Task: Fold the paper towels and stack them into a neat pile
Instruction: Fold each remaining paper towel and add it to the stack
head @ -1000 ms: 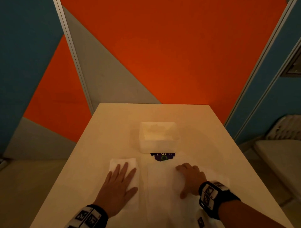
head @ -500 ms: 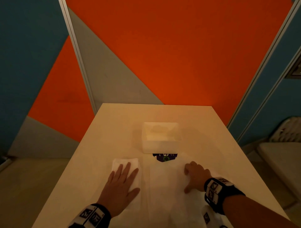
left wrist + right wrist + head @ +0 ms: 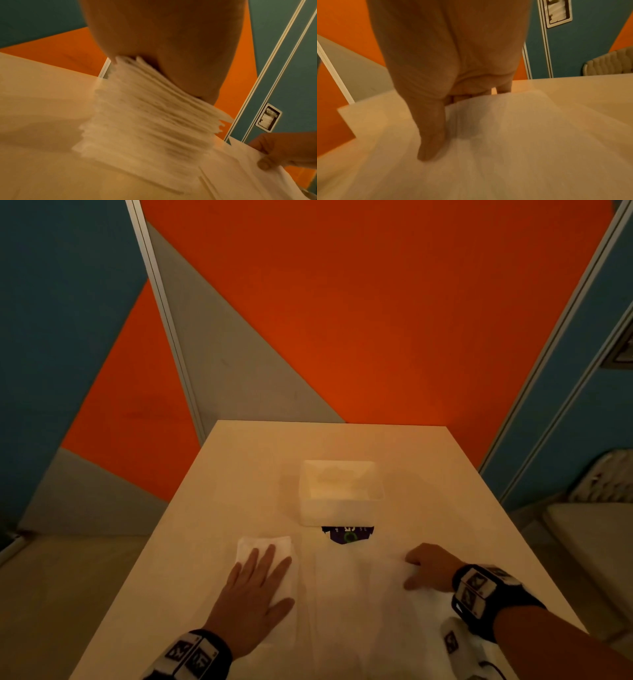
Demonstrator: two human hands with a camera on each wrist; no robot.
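Note:
A pile of folded white paper towels (image 3: 265, 546) lies on the table's near left. My left hand (image 3: 255, 580) rests flat on it with straight fingers. The left wrist view shows the pile's layered edges (image 3: 154, 121) under the palm (image 3: 163, 40). To the right a white paper towel (image 3: 359, 611) lies spread flat. My right hand (image 3: 423, 568) pinches its right edge with curled fingers. In the right wrist view the thumb (image 3: 431, 135) lies on top of the towel (image 3: 530, 135) and the fingers tuck under its lifted edge.
A white open box (image 3: 339, 491) with more towels stands mid-table, a purple packet (image 3: 347, 534) poking out beneath its front. The pale table (image 3: 239, 474) ends at an orange and grey wall. A padded seat (image 3: 599, 525) stands off the right side.
My right hand has slid rightward across the flat towel to its right edge and taken hold of it. The left hand has stayed on the pile.

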